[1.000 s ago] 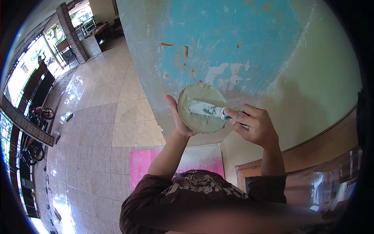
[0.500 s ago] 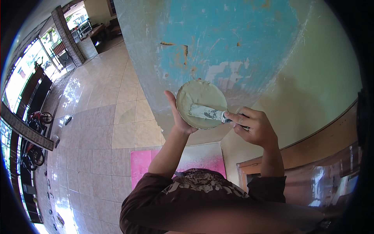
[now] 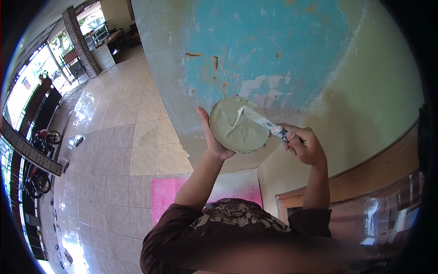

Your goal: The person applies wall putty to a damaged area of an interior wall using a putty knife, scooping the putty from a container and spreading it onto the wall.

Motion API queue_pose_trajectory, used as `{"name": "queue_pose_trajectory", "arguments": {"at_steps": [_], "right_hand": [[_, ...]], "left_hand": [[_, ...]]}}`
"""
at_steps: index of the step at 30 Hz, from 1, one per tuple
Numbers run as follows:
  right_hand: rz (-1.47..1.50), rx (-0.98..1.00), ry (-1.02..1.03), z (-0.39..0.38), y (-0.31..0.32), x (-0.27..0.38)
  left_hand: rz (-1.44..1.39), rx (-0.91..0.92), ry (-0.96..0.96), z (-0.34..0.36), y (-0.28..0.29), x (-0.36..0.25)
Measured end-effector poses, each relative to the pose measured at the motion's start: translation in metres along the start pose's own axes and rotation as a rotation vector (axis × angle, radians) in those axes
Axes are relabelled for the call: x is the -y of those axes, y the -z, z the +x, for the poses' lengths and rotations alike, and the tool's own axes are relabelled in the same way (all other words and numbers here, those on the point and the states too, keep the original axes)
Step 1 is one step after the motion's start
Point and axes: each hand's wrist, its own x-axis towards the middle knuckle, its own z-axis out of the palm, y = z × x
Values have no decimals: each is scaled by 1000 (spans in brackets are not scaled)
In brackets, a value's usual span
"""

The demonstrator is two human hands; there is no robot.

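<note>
My left hand [image 3: 214, 147] holds a round, shallow container [image 3: 226, 134] of pale grey-green paste from underneath, with the thumb up along its left rim. My right hand [image 3: 305, 146] grips a putty knife [image 3: 277, 129] by the handle. The whitish, paste-smeared blade is tilted over the right half of the container, with a ridge of paste near its tip. Just beyond both hands rises a scratched wall [image 3: 264, 41] with a turquoise patch, flaked spots and whitish filled areas.
A pink and white mat [image 3: 165, 192] lies below my arms. Tiled floor [image 3: 105, 173] stretches left toward parked motorcycles [image 3: 39, 180], a railing and a pillar [image 3: 80, 39]. At right are a pale green wall [image 3: 383, 82] and a brown door frame [image 3: 289, 195].
The knife has turned from lying flat across the paste to tilted, its tip higher in the container. My right hand has rotated with it, and a ridge of paste now shows.
</note>
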Motion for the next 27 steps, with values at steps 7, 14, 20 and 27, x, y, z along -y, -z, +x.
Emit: {"name": "queue_pose_trajectory", "arguments": {"at_steps": [7,14,20,27], "right_hand": [[39,-3,-116,-9,13,-6],[-440,-112,269,-2,40,31],[-755,-171,409,-3,67,50],[-751,-270,543,-2,58,45]], "left_hand": [[3,61,16,12,-11,8],[80,-58,-27,25,-16,13],[64,-6,-33,29,-23,15],[52,32,-44,34,-26,17]]}}
